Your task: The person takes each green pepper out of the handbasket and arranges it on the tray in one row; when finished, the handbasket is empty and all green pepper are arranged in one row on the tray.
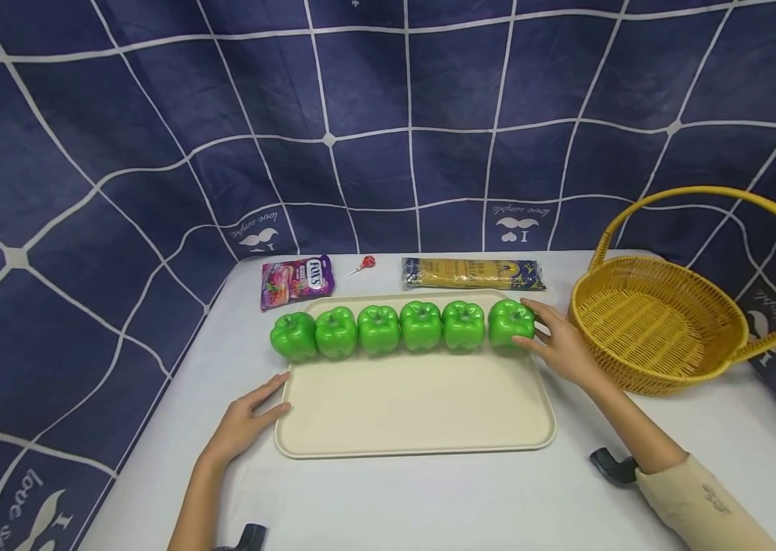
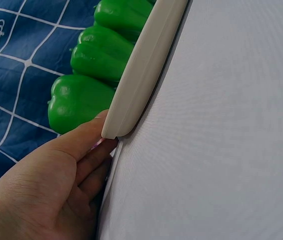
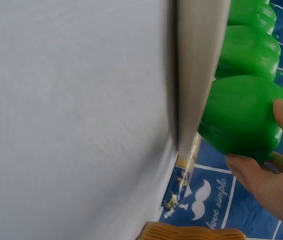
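Note:
Several green bell peppers (image 1: 378, 330) stand in a row along the far side of a cream tray (image 1: 415, 405). My right hand (image 1: 563, 348) holds the rightmost bell pepper (image 1: 510, 323), fingers and thumb round its right side. In the right wrist view this pepper (image 3: 244, 115) sits between the thumb and fingers, beside the tray's rim (image 3: 201, 65). My left hand (image 1: 243, 421) lies at the tray's left edge with relaxed fingers, the fingertips right at the rim. The left wrist view has the thumb by the tray's corner, close to the leftmost pepper (image 2: 79, 102).
A yellow wicker basket (image 1: 636, 375) with a tall handle stands right of the tray. Behind the tray lie a purple Fox's candy bag (image 1: 297, 281), a red lollipop (image 1: 366, 262) and a yellow noodle packet (image 1: 473, 273). Blue checked cloth (image 1: 374, 92) hangs around the white table.

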Demonstrator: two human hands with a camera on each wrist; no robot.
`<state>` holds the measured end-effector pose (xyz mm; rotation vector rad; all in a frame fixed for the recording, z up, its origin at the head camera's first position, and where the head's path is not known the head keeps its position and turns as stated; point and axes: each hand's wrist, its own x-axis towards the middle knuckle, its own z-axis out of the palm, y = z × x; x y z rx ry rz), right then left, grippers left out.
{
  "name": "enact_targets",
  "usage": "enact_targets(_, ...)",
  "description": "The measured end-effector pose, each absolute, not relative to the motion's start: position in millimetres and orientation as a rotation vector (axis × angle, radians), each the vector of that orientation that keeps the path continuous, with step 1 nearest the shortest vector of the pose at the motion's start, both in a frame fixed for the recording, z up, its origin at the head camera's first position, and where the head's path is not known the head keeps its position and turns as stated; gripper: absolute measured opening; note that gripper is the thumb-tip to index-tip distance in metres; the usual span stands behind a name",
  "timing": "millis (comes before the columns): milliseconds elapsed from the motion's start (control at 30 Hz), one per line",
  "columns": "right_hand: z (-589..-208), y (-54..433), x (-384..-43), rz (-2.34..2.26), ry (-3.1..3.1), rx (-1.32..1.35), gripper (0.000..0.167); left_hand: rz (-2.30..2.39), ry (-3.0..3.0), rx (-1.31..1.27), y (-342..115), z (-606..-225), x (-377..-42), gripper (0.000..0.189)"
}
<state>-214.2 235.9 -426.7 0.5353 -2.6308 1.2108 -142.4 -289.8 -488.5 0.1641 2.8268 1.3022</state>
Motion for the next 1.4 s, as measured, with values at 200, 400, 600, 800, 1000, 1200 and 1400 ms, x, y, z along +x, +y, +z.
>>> enact_targets(200,-431.1,233.3,-217.9,1.224,-2.658,0.546,0.070,1.309,2.824,0.162,-289.3,-488.6,-143.1,0.060)
enact_targets(400,-431.5,233.0,-219.6,1.242,-2.708,0.524,0.072,1.296,2.824,0.138,-289.0,-490.5,-143.6,0.061)
enact_targets(600,-433.4,232.3,-219.8,1.270,-2.700,0.526,0.072,1.306,2.817,0.136,-289.5,-490.7,-143.0,0.061)
enact_targets(800,-433.6,231.8,-218.8,1.275,-2.678,0.531,0.072,1.302,2.822,0.145,-289.2,-490.1,-142.1,0.060)
enact_targets(1000,-433.6,232.0,-218.9,1.248,-2.681,0.539,0.075,1.288,2.835,0.158,-289.1,-489.4,-142.3,0.059)
enact_targets(1200,-434.5,232.6,-218.6,1.233,-2.676,0.549,0.079,1.288,2.834,0.163,-289.3,-489.7,-142.3,0.059)
enact_targets(1400,-435.6,232.6,-219.2,1.233,-2.685,0.544,0.081,1.283,2.832,0.153,-289.3,-489.4,-142.3,0.061)
